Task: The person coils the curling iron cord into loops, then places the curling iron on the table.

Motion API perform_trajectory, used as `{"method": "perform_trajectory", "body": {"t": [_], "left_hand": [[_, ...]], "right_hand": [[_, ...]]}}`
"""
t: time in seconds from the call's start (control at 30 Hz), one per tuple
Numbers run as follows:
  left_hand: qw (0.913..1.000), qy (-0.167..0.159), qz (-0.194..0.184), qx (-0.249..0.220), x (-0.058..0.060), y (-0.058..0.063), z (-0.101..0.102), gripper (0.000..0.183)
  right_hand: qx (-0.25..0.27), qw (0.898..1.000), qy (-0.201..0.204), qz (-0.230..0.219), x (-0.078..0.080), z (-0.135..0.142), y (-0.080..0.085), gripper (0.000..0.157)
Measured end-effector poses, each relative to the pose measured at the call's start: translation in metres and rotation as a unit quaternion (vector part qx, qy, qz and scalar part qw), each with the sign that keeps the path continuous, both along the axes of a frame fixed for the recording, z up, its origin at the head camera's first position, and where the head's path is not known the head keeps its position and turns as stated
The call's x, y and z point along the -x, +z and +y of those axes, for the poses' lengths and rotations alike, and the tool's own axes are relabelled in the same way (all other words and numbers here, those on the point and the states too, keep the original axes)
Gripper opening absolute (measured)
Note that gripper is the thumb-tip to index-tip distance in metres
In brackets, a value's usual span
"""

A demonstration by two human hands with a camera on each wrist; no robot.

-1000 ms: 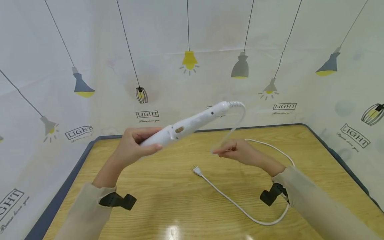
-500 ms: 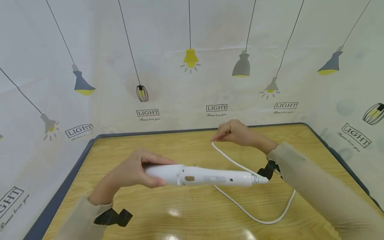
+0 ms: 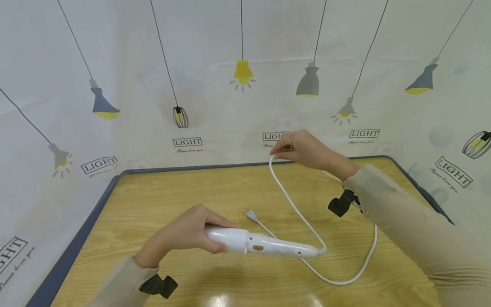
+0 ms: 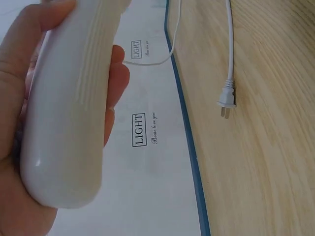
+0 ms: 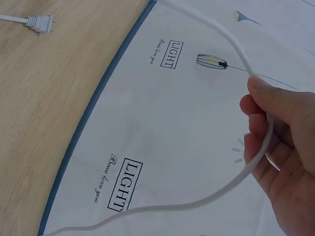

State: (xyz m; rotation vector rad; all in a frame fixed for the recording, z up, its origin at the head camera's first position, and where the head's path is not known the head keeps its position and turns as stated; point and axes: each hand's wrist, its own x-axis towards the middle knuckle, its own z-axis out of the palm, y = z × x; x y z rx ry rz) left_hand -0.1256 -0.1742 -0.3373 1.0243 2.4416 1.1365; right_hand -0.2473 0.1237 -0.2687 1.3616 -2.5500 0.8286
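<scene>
My left hand (image 3: 193, 230) grips a white, wand-shaped corded appliance (image 3: 278, 246) by its thick end, thumb on the near side. A brown slide switch (image 3: 258, 247) shows on its body, which lies nearly level above the table. In the left wrist view the appliance's rounded end (image 4: 64, 162) rests against the palm, with fingers behind it. Higher up, beyond the table's far edge in the head view, my right hand (image 3: 307, 149) pinches the white power cord (image 3: 287, 196). The cord runs from those fingers down to the appliance's narrow end; more of it passes through the fingers in the right wrist view.
The two-pin plug (image 3: 251, 215) lies on the wooden table (image 3: 172, 192), its cord looping across the right side. A dark blue edge (image 3: 199, 168) borders the tabletop. Behind stands a pale backdrop (image 3: 215, 98) printed with hanging lamps. Dark wrist cameras (image 3: 341, 204) sit on both sleeves.
My left hand has lowered the appliance and swung its cord end from upward to slightly downward. My right hand has risen with the cord, which now hangs in a long stretch between them.
</scene>
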Motion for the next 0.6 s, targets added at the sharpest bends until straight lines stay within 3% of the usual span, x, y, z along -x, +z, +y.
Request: {"method": "perform_trajectory", "body": {"t": [0.17, 0.3, 0.6], "left_hand": [[0.9947, 0.064, 0.042, 0.069, 0.008, -0.012, 0.001, 0.036], [0.9838, 0.13, 0.064, 0.105, 0.015, -0.019, -0.002, 0.035], [0.9546, 0.265, 0.09, 0.101, 0.037, -0.021, -0.01, 0.04]], "right_hand": [[-0.023, 0.999, -0.012, 0.034, -0.013, -0.003, 0.015, 0.008], [-0.023, 0.998, -0.023, 0.056, -0.028, -0.001, 0.024, 0.007], [0.023, 0.995, -0.017, 0.094, -0.061, 0.012, 0.025, 0.007]]}}
